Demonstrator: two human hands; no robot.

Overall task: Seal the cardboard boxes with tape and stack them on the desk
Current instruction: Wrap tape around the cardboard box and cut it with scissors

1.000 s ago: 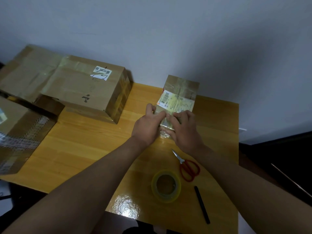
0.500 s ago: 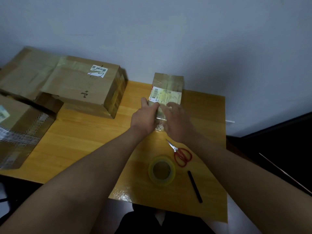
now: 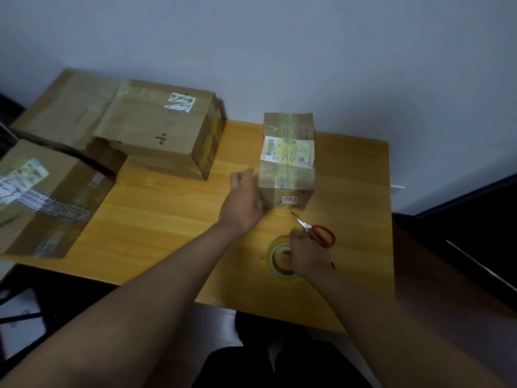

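Box (image 3: pixel 288 161) upright, long axis toward wall (image 3: pixel 279 51).

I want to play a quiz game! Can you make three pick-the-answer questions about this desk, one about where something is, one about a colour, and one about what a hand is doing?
1. Where are the scissors?
A. on a box
B. on the desk, nearer the person than the small box
C. on the floor

2. What colour are the scissors' handles?
A. red
B. blue
C. green

3. What is the left hand doing?
A. gripping the scissors
B. holding the tape roll
C. open, beside the small box

Answers: B, they lie on the wood; A, the loops are red; C, it holds nothing.
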